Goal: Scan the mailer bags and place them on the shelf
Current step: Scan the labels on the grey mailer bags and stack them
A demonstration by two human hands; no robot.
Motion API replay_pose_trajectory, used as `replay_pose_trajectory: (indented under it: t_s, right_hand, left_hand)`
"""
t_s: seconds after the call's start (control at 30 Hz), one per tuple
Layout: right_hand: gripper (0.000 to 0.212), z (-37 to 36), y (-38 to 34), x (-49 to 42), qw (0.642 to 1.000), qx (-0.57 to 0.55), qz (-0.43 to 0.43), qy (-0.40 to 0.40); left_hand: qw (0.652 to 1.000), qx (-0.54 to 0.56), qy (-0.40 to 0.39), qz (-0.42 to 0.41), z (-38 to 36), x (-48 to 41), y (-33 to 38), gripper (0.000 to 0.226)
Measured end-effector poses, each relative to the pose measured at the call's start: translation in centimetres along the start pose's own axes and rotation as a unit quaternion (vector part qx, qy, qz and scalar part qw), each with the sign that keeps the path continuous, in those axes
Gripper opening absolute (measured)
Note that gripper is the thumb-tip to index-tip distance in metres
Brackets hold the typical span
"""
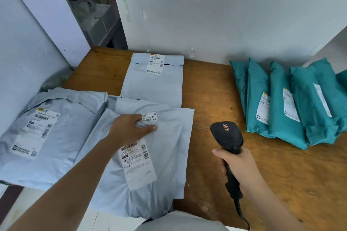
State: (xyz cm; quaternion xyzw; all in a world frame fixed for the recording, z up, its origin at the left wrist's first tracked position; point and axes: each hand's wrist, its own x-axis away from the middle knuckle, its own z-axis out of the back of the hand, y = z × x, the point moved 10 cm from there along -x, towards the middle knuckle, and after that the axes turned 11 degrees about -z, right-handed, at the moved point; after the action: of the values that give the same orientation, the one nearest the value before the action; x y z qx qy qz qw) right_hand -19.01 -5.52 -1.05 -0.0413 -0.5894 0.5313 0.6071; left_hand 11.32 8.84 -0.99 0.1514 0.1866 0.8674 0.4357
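Three pale grey mailer bags lie on the wooden table point(216, 90). The near grey mailer point(165, 155) lies in front of me with its white label point(139, 163) facing up. My left hand point(131, 127) rests on its upper part, fingers bent and bunching the plastic. A second grey mailer point(47, 133) lies at the left and a third grey mailer point(154, 80) lies farther back. My right hand point(238, 167) grips the handle of a black barcode scanner point(228, 135), its head over bare table right of the near mailer.
Several teal mailer bags point(293, 103) stand leaning in a row at the right back of the table. White walls close in behind and at the left. A gap at the back left shows a grey bin point(97, 22). The scanner's coiled cord point(242, 214) hangs at the table's front edge.
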Motion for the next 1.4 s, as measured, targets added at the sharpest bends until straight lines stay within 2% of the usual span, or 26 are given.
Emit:
replay_pose_trajectory:
  t_s: [0.2, 0.27, 0.3, 0.37, 0.4, 0.5, 0.57, 0.63, 0.73, 0.8, 0.87, 0.97, 1.1, 1.13, 1.2, 1.23, 1.27, 1.33, 1.4]
  right_hand:
    - [0.026, -0.5, 0.2, -0.2, 1.000, -0.011, -0.007, 0.005]
    - [0.031, -0.8, 0.3, -0.1, 1.000, -0.004, -0.009, 0.007]
    - [0.034, -0.8, 0.4, -0.1, 1.000, -0.003, -0.012, 0.010]
    - [0.037, -0.6, 0.6, 0.0, 1.000, -0.002, -0.016, 0.015]
    - [0.038, -0.3, 0.6, 0.1, 1.000, -0.002, -0.018, 0.020]
    - [0.039, 1.1, 0.7, -0.2, 0.998, -0.012, -0.032, 0.049]
    - [0.037, 1.8, 0.8, -0.5, 0.996, -0.027, -0.045, 0.066]
    - [0.035, 2.0, 0.6, -0.6, 0.995, -0.038, -0.051, 0.076]
    - [0.037, 1.6, -0.1, -0.7, 0.995, -0.034, -0.055, 0.075]
    - [0.036, 1.3, -0.4, -0.9, 0.996, -0.033, -0.054, 0.069]
    - [0.032, 1.0, -0.7, -1.0, 0.996, -0.030, -0.053, 0.061]
    - [0.029, 0.5, -0.8, -1.2, 0.996, -0.037, -0.053, 0.060]
    - [0.028, -0.2, -0.8, -1.3, 0.996, -0.030, -0.057, 0.061]
    - [0.028, -0.3, -0.8, -1.3, 0.996, -0.029, -0.056, 0.058]
    - [0.028, -0.5, -1.1, -1.1, 0.997, -0.027, -0.050, 0.054]
    - [0.028, -0.6, -1.2, -1.0, 0.997, -0.027, -0.045, 0.053]
    - [0.028, -0.5, -1.4, -0.9, 0.997, -0.029, -0.041, 0.052]
    - [0.028, -0.3, -1.5, -0.8, 0.998, -0.039, -0.034, 0.046]
    - [0.028, -0.3, -1.5, -0.6, 0.998, -0.050, -0.029, 0.037]
  left_hand:
    - [0.994, 0.039, 0.031, -0.099, 4.8, -3.0, 7.4, 0.053]
    - [0.995, -0.003, 0.015, -0.096, 3.3, -5.4, 6.8, 0.047]
    - [0.995, -0.053, -0.021, -0.080, 1.5, -6.2, 5.7, 0.049]
    - [0.986, -0.133, -0.098, -0.030, -2.5, -6.9, 2.7, 0.061]
    - [0.987, -0.132, -0.089, -0.017, -3.3, -7.2, 1.8, 0.063]
    - [0.997, 0.013, 0.073, 0.006, -0.8, -8.8, -0.1, 0.051]
    - [0.975, 0.154, 0.137, 0.078, 0.7, -10.7, -3.6, 0.046]
    - [0.963, 0.181, 0.131, 0.153, 0.9, -12.9, -7.2, 0.052]
    - [0.957, 0.158, 0.046, 0.238, -0.6, -15.5, -11.5, 0.069]
    - [0.946, 0.215, 0.008, 0.242, -2.3, -17.3, -12.7, 0.073]
    - [0.933, 0.264, 0.014, 0.244, -3.2, -18.6, -13.4, 0.075]
    - [0.891, 0.354, 0.013, 0.285, -5.0, -19.0, -12.8, 0.072]
    - [0.908, 0.337, 0.000, 0.251, -5.9, -19.8, -10.3, 0.061]
    - [0.914, 0.323, 0.010, 0.247, -5.8, -19.8, -10.1, 0.054]
    - [0.916, 0.338, 0.047, 0.211, -4.7, -19.9, -8.1, 0.022]
    - [0.907, 0.370, 0.072, 0.188, -3.8, -19.8, -6.6, 0.009]
    - [0.888, 0.420, 0.092, 0.165, -3.1, -19.6, -4.8, 0.005]
    - [0.830, 0.534, 0.110, 0.114, -1.3, -18.8, -0.3, 0.015]
    - [0.798, 0.590, 0.098, 0.073, 0.1, -17.3, 3.8, 0.022]
